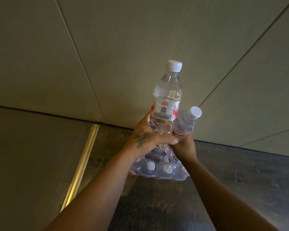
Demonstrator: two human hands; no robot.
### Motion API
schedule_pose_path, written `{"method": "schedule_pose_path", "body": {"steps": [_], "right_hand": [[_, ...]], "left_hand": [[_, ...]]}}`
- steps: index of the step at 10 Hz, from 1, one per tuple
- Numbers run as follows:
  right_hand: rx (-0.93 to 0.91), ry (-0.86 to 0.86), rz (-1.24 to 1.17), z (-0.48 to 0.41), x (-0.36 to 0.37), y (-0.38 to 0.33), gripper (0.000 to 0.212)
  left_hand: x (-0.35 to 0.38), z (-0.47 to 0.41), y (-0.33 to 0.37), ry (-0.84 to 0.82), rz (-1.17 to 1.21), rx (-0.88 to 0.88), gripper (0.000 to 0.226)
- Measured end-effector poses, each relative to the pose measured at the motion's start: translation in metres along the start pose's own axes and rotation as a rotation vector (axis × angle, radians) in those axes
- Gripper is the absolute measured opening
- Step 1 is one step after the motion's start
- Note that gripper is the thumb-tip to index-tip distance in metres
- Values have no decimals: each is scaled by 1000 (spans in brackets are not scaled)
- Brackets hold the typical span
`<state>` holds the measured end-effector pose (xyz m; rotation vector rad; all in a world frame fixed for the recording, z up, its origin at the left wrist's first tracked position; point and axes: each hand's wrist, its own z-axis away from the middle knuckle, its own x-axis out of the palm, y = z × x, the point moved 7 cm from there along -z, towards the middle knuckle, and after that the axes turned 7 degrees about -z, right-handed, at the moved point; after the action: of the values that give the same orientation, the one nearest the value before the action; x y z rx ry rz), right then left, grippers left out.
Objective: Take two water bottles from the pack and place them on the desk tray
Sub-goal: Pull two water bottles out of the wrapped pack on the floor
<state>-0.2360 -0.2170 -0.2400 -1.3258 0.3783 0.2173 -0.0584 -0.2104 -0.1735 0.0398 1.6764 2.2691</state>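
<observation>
My left hand [147,139] grips the lower part of a clear water bottle [167,97] with a white cap and a red-and-white label, held nearly upright. My right hand [185,145] holds a second water bottle [185,124] of the same kind, tilted to the right, its cap pointing up and right. The two bottles touch at their lower halves. Below both hands the shrink-wrapped pack [158,169] of bottles lies on the dark floor, several white caps showing through the plastic. No desk tray is in view.
A pale panelled wall [107,55] rises right behind the pack. A brass strip [83,160] runs along the floor at the left, beside a lighter grey surface [32,155]. Dark wood-grain floor [240,180] spreads to the right and toward me.
</observation>
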Motion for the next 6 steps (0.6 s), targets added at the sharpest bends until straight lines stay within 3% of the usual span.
{"method": "schedule_pose_path", "body": {"steps": [3, 5, 6], "right_hand": [[22, -60, -43, 16, -11, -9, 86], [110, -106, -285, 62, -35, -45, 77], [156, -136, -396, 88, -43, -59, 84]], "left_hand": [[-27, 12, -12, 114, -45, -138, 75], [-26, 59, 2, 115, 4, -232, 60], [-25, 83, 12, 121, 31, -193, 65]]}}
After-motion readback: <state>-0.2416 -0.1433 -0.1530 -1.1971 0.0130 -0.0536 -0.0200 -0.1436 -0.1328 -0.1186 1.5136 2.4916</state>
